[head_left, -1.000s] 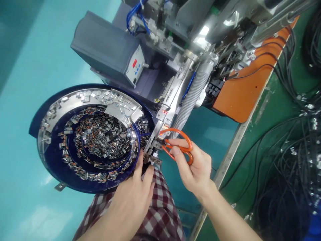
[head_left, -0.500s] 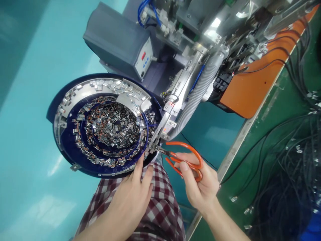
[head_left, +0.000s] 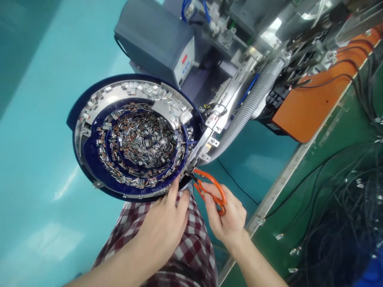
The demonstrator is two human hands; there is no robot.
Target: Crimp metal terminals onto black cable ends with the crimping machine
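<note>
seen from the head view, the orange-handled scissors point(head_left: 210, 176) have slid down along the metal rail point(head_left: 201, 144), bringing their tips to its lower end, beside the bowl feeder point(head_left: 89, 153). their handles look closer together now, gripped in the right hand point(head_left: 230, 217). the left hand point(head_left: 161, 225) grasps nothing, fingers spread, index at the rim; small metal parts point(head_left: 152, 139) fill the bowl's middle.
</note>
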